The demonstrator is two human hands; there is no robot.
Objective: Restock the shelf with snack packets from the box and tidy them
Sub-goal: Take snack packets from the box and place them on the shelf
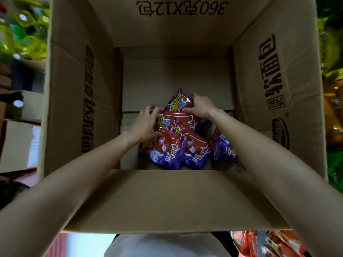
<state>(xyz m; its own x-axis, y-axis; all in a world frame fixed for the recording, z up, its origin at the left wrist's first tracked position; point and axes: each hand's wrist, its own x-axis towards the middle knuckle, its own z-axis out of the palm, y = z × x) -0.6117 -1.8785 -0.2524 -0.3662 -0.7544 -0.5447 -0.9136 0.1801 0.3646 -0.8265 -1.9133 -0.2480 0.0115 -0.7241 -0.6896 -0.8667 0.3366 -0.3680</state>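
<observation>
I look down into a large open cardboard box (172,75). Several red and purple snack packets (185,145) lie in a heap on its bottom, near the front wall. My left hand (144,125) grips the left edge of the topmost packets. At the upper end of the same bunch, my right hand (199,106) holds the top packet (179,104), thumb on its face and fingers behind. Both arms reach in over the box's near flap (167,197).
The box's four flaps stand open around my arms. Green packets (22,34) fill shelves at the far left, and green and yellow packets (332,58) at the far right. White cartons (18,141) sit left. More orange packets (259,243) lie at the bottom right.
</observation>
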